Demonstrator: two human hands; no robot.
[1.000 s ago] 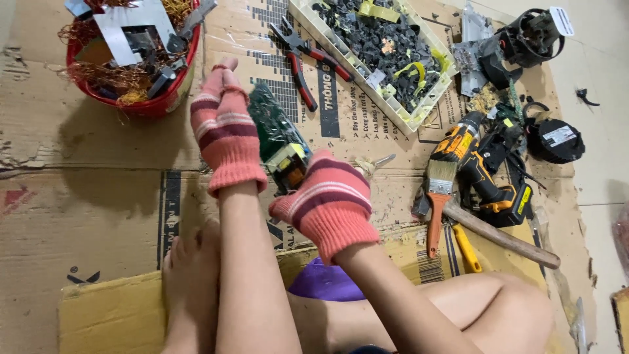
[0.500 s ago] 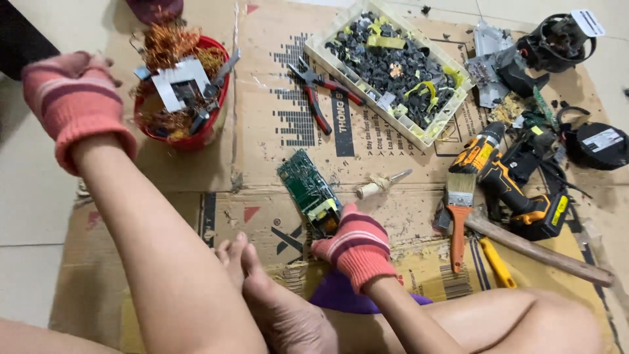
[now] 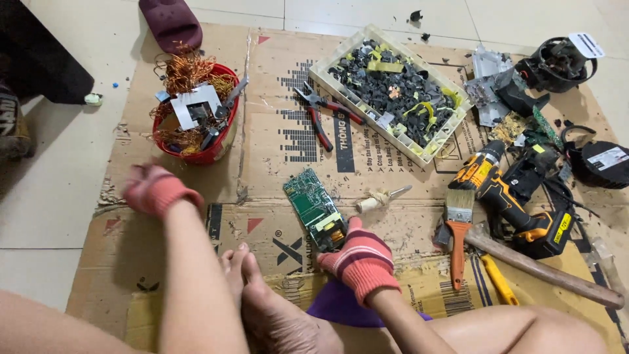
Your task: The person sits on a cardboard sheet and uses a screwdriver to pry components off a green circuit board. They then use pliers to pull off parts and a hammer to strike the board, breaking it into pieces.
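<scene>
My right hand [image 3: 359, 257], in a red striped knit glove, grips the near end of a green circuit board [image 3: 312, 205] that lies on the cardboard [image 3: 275, 141]. My left hand [image 3: 156, 189], gloved the same way, hovers blurred over the cardboard's left part, just below a red bowl [image 3: 200, 148]; it looks to hold nothing. My bare feet [image 3: 262, 295] rest between the two arms. A small wooden-handled screwdriver [image 3: 380, 198] lies just right of the board.
The red bowl holds copper wire and metal scraps. Red-handled pliers [image 3: 321, 115], a white tray [image 3: 419, 157] of dark small parts, a paintbrush [image 3: 458, 229], an orange cordless drill [image 3: 508, 200], a hammer [image 3: 544, 269] and dismantled parts lie around. A slipper [image 3: 171, 23] sits on the tiles.
My left hand has swung from the board out to the far left, then back down near the red bowl. My right hand kept hold of the board. The view shifted leftward.
</scene>
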